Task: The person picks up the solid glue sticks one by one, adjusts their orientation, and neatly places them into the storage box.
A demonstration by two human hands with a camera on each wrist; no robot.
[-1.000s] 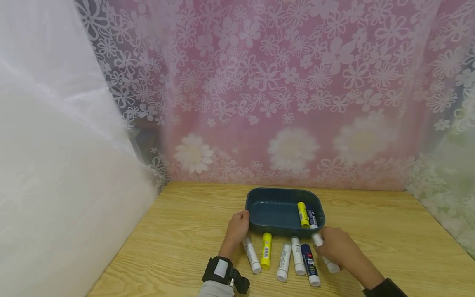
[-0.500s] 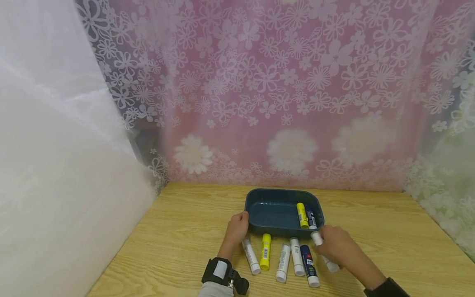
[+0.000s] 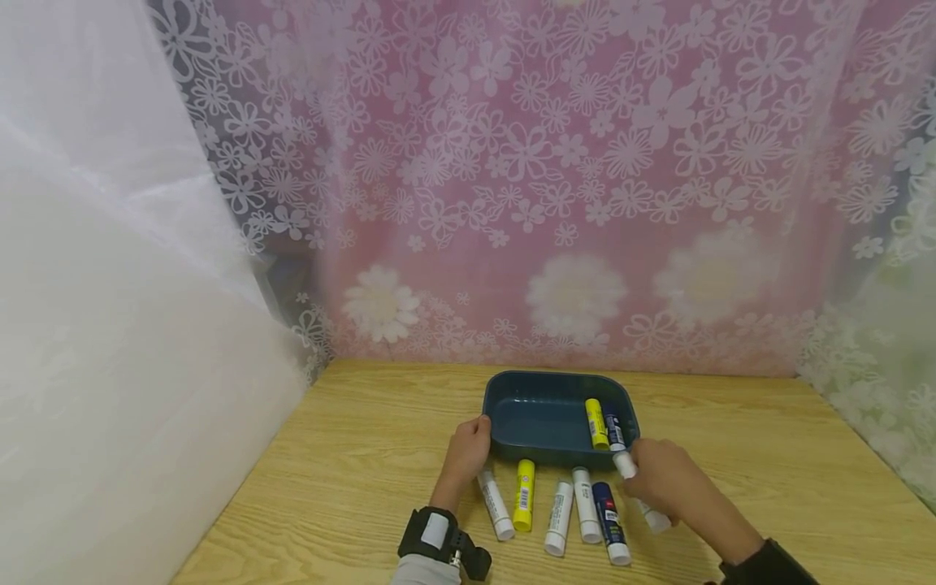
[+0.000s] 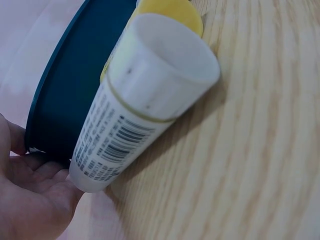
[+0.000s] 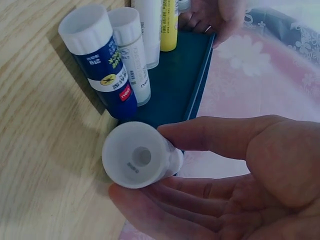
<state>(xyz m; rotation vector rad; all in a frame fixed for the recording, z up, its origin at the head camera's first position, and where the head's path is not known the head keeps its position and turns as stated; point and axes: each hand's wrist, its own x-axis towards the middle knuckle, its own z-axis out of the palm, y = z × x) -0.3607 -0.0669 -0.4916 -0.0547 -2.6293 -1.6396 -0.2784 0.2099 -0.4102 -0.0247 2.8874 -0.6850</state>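
Note:
My left hand [image 3: 468, 448] grips the left side of a dark teal tray [image 3: 537, 424], thumb at its rim. In the left wrist view, a white glue stick [image 4: 125, 115] lies close by the fingertips. At the tray's front right corner, my right hand [image 3: 665, 479] pinches another white glue stick [image 5: 132, 155] between thumb and fingers; its upper end reaches the tray's front rim. Inside the tray, at the right, a yellow glue stick [image 3: 596, 424] and a navy glue stick [image 3: 614, 431] lie side by side.
In front of the tray on the wooden table [image 3: 351, 487] lie a yellow glue stick [image 3: 524, 496], two white glue sticks, one at the centre [image 3: 559, 518], and a navy glue stick [image 3: 610, 522]. A pink floral curtain [image 3: 468, 203] hangs behind.
My right hand has risen slightly with the white glue stick, whose upper end now meets the tray's front rim. The left hand keeps its grip on the tray.

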